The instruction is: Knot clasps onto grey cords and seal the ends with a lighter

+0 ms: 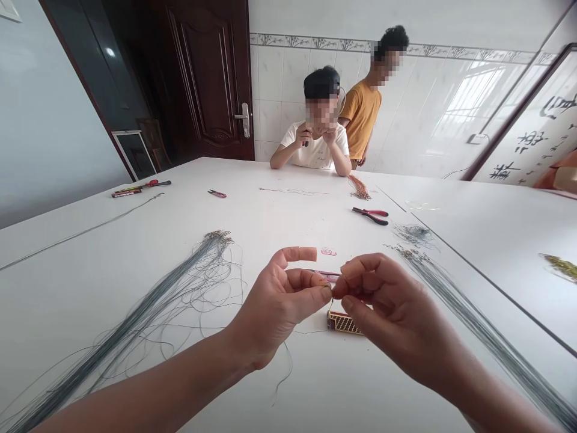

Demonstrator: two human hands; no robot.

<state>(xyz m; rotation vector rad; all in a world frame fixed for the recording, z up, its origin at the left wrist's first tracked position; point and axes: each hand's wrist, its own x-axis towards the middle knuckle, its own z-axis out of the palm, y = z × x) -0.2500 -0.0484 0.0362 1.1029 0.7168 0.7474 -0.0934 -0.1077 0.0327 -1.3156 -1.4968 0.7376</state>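
Observation:
My left hand (277, 294) is closed in a pinch, thumb against index finger, on what looks like a thin grey cord (290, 364), whose loose end trails below the palm. Fingertip to fingertip with it, my right hand (383, 300) has its fingers bent together around something too small to make out. Under the right hand lies a small dark case with a gold pattern (342, 322), lighter-like in shape and partly covered by the thumb. Behind the fingertips, thread snips (327, 275) rest on the white table (189, 373), partly hidden.
Long bundles of grey cords (130, 319) (469, 307) stretch along both sides. Red-handled pliers (372, 215), an orange cord bundle (359, 187) and more snips (217, 193) lie farther off. Across the table sits a person in white (315, 144); another in orange (363, 114) stands behind.

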